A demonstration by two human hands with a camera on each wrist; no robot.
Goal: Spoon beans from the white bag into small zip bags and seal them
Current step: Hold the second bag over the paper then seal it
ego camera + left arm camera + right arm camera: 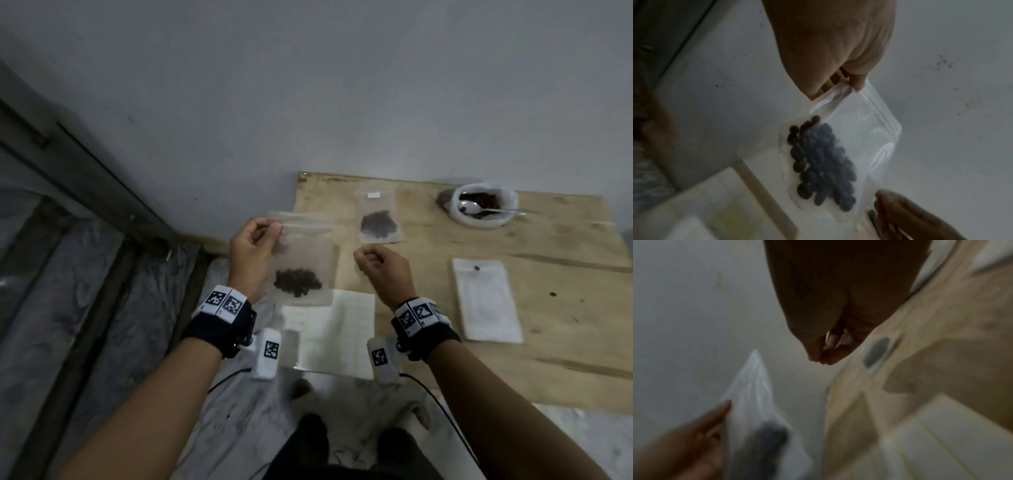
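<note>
A small clear zip bag [308, 246] with dark beans [297, 283] at its bottom hangs upright in the air, left of the plywood board. My left hand [274, 228] pinches its top left corner between thumb and fingers; the left wrist view shows the left hand [857, 86] pinching that corner of the zip bag [865, 129]. My right hand [363, 255] hovers just right of the bag, fingers curled, thumb tip against fingertips, nothing visible in it. The white bag [460, 219] of beans, with a metal spoon [479, 208] in it, stands at the board's far side.
A second zip bag of beans [378, 219] lies flat on the plywood board [565, 260]. A stack of empty zip bags [486, 301] lies right of my right hand. A white paper sheet [339, 329] lies at the board's near left edge. The wall is close behind.
</note>
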